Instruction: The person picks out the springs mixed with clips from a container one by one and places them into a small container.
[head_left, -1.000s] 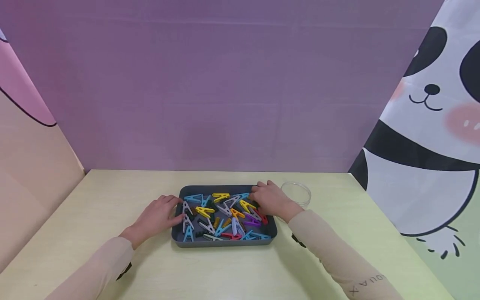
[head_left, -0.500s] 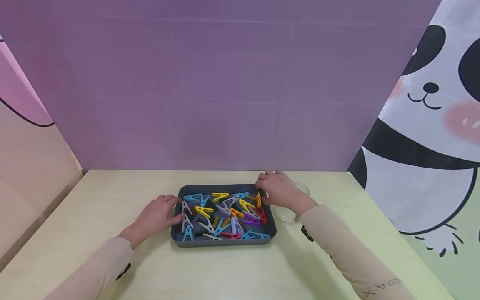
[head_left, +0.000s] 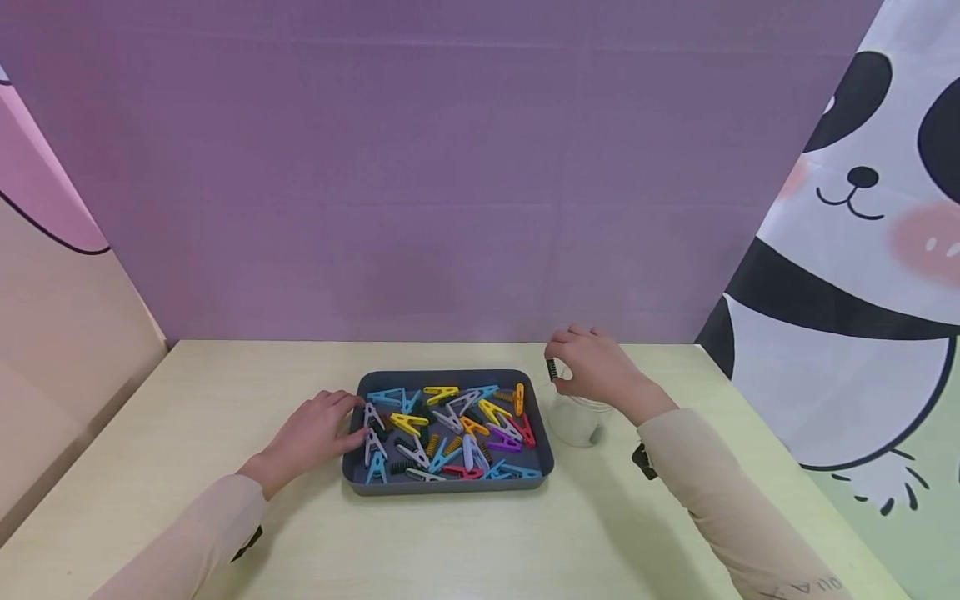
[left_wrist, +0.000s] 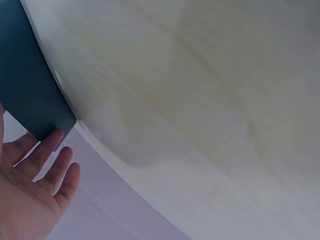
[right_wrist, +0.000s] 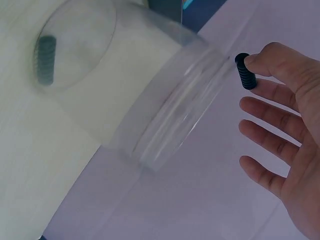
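Note:
A dark grey tray (head_left: pixel 358 483) on the pale table holds several coloured clothes pegs (head_left: pixel 408 423) and small coil springs (head_left: pixel 432 444). My left hand (head_left: pixel 315 432) rests flat on the table with straight fingers (left_wrist: pixel 47 150) touching the tray's left wall (left_wrist: pixel 25 95). My right hand (head_left: pixel 592 367) hovers over a clear plastic cup (head_left: pixel 576 419) right of the tray and pinches a small dark spring (head_left: pixel 552 369) (right_wrist: pixel 245 71) between thumb and forefinger, just above the cup's rim (right_wrist: pixel 180 105). One dark spring (right_wrist: pixel 45 60) lies on the cup's bottom.
A purple backdrop (head_left: pixel 420 167) stands behind the table, with a panda-print curtain (head_left: pixel 855 250) on the right and a pink and beige panel (head_left: pixel 52 267) on the left. Bare tabletop (head_left: pixel 450 542) lies in front of the tray.
My right hand lifted a dark spring out of the tray's back right corner and carried it right and up, over the cup. The left hand stayed at the tray's left edge.

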